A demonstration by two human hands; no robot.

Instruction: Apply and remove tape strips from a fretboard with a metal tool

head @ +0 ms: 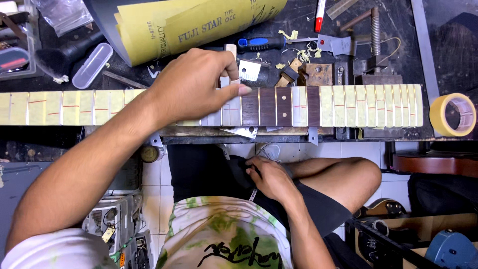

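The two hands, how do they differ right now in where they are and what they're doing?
The left hand reaches out over the bench and presses fingers on the taped guitar fretboard; the right hand lies back in the lap on the dark shorts. The left hand pinches something small and pale at its fingertips; the right hand's hold is unclear. Both are bare.

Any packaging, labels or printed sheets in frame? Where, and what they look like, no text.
Sandpaper sheets: top centre of bench, curled yellow stack with dark print.
Small tag: just right of the left hand, white rectangle on a dark block.
Tape roll: far right by the fretboard end, yellow ring.
Plastic bag: top left, clear, crumpled.
No screens or signs.
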